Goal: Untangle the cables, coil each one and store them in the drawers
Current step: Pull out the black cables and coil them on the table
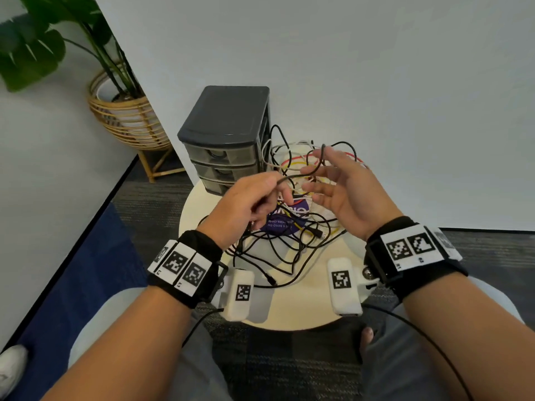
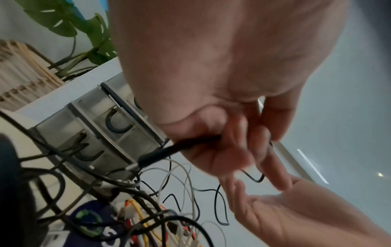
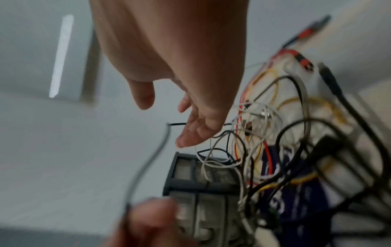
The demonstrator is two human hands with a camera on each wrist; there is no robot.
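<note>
My left hand [image 1: 272,192] pinches a thin black cable [image 1: 304,174] lifted above the tangle; its curled fingers [image 2: 239,150] hold the cable just behind the plug [image 2: 148,158]. The cable runs right and up across the spread, straight fingers of my right hand [image 1: 317,176], which do not grip it. From the right wrist, that hand [image 3: 190,120] is open, and the blurred cable [image 3: 148,160] drops to my left hand [image 3: 148,222]. A tangle of black, white, yellow and red cables [image 1: 289,241] lies on the round table [image 1: 304,308]. The dark drawer unit [image 1: 225,134] has all three drawers pushed in.
A purple printed disc [image 1: 282,218] lies under the cables. The drawer unit stands at the table's back left, against a white wall. A potted plant in a wicker basket [image 1: 127,117] stands on the floor to the left. My knees sit below the table's front edge.
</note>
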